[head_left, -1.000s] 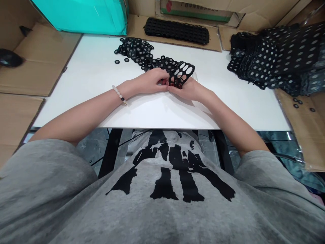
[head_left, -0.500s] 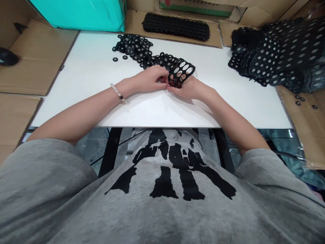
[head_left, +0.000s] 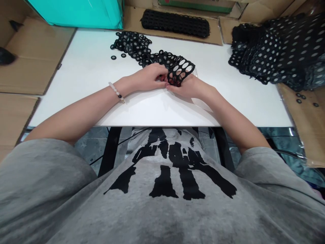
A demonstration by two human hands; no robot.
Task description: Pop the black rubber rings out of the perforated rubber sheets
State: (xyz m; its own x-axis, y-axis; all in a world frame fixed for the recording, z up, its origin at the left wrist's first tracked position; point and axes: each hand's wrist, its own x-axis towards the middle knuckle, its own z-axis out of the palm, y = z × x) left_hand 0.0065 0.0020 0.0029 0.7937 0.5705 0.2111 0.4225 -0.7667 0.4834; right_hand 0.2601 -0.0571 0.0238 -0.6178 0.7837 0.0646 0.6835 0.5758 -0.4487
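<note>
Over the white table point(head_left: 142, 112) my two hands meet at a black perforated sheet point(head_left: 185, 64) with rows of oval holes. My right hand point(head_left: 188, 86) is closed on the sheet, its thumb in front and its fingers seen through the holes. My left hand point(head_left: 156, 76), with a beaded bracelet point(head_left: 115, 89) on the wrist, has its fingers bent in against the sheet's left edge. Whether a small piece is pinched there is hidden. Just behind the hands lies a heap of small black rings point(head_left: 134, 44) with pale centres.
A stack of black perforated strips point(head_left: 175, 23) lies on cardboard at the back. To the right is a pile of black sheets with pale dots point(head_left: 269, 51), with several loose discs point(head_left: 299, 101) on cardboard below it. A turquoise box point(head_left: 83, 13) stands at the back left.
Both hands stay at the sheet, their grip almost the same. The whole view has shifted slightly.
</note>
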